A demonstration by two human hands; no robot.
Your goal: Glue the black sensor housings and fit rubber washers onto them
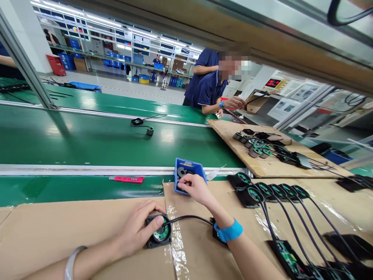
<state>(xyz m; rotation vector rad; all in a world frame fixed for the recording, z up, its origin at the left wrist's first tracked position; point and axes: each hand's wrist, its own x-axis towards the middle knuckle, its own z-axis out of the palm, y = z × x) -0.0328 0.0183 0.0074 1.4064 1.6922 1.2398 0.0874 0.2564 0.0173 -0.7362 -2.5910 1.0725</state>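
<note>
Left hand (136,228) clamps the black square housing (151,244) on the near cardboard (87,217), thumb over its green round board (163,234), fingers round the far left side. Black cable (189,216) runs right from it to a black box (217,234) partly hidden by the right wrist. Right hand (198,189) dips into the blue bin (176,173), farther off and right of the housing, thumb and fingertips close together near the grey ring piece (182,172); cannot tell if anything is pinched. Step in hand looks like picking a small part with 1 hand, the other steadying the housing. Next move seems to call for a sure pinch on 1 piece, then a lift clear of the rim, cable unsnagged. Red cutter (128,179) lies left of the bin
</note>
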